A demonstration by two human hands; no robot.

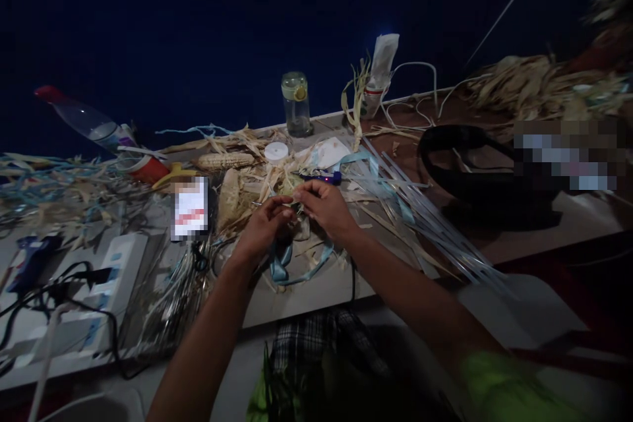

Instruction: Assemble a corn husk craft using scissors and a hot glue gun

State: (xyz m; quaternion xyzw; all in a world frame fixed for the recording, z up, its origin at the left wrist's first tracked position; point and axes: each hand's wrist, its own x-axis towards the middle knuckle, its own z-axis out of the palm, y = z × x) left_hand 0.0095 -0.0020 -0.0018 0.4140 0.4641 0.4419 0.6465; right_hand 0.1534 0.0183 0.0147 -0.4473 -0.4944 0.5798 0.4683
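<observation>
My left hand (264,224) and my right hand (326,208) meet over the middle of the table, fingers pinched together on a small pale husk piece (295,201) held between them. A light blue ribbon (289,264) hangs in loops just below both hands. Dried corn husks (257,184) lie piled right behind my fingers, and a small blue glue gun (324,177) sits just beyond my right hand. What exactly the fingertips pinch is dim and partly hidden.
A corn cob (225,160), a white tape roll (275,151) and a glass jar (295,104) stand further back. A power strip (111,270) with cables lies left, clear sticks (420,211) fan out right, beside a black bag (475,171).
</observation>
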